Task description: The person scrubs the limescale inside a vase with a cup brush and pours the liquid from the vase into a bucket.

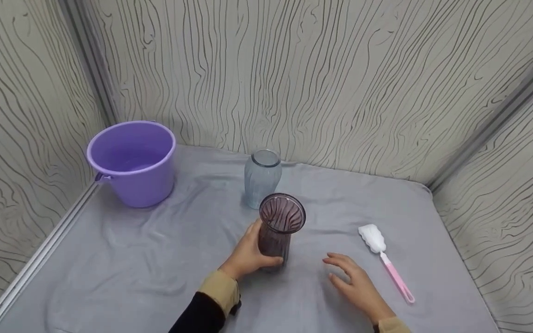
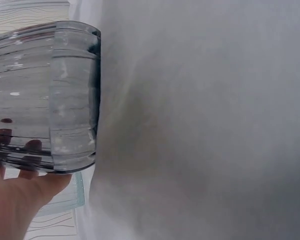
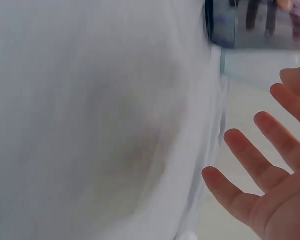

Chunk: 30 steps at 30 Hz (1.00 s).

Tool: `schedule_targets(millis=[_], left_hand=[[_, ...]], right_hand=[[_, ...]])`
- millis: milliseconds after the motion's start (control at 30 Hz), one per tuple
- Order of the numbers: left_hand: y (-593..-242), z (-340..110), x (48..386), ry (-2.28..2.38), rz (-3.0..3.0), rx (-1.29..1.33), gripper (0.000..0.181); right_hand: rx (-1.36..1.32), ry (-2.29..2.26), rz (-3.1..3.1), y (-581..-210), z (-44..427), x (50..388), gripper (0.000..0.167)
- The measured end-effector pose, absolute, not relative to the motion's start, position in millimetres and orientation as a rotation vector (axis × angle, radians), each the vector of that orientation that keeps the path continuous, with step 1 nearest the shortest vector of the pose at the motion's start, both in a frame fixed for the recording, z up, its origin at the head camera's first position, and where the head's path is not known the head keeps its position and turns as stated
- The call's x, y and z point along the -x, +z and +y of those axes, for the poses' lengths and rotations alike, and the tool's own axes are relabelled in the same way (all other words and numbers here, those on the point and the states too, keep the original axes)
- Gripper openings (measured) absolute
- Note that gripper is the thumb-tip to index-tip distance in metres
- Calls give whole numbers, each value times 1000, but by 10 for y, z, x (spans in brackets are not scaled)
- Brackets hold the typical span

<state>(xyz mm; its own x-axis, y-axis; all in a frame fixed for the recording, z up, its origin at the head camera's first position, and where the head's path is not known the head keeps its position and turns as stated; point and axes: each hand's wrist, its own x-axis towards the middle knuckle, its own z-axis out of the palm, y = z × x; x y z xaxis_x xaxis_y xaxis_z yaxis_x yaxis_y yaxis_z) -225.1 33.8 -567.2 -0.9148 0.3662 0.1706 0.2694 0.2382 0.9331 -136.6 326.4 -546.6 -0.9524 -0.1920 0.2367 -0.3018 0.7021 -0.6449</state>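
A ribbed purple glass vase [image 1: 281,213] with a flared rim stands at the middle of the cloth. My left hand [image 1: 249,253] grips its lower body from the left, thumb across the near side; in the left wrist view, fingertips show through the glass [image 2: 72,95]. To the right of the vase, my right hand [image 1: 358,287] is held apart from it, fingers spread and holding nothing. A pale blue glass vase [image 1: 262,178] stands upright just behind the purple one. Beyond my right hand lies a cleaning brush [image 1: 393,273] with a white sponge head and pink handle.
At the back left stands a purple bucket [image 1: 148,185]. A grey cloth [image 1: 164,277] with wrinkles covers the table. Wood-grain patterned panels [image 1: 294,78] rise behind it and at both sides.
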Motion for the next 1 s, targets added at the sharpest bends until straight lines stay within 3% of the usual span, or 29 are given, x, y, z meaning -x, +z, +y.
schedule_targets(millis=[233,733,1000], left_hand=[[-5661,334,2252,1771,2425,-610,110],[-5697,331,2261,1756,2422,-623,107],[-5691,354,2271,1764,2418,-619,107]], right_hand=[[-110,1139,-2822,-5409,3629,1431,29],[35,951,-2773,-5395,4187,1481,27],[306,949,-2966,-5378,4444,1489,39]])
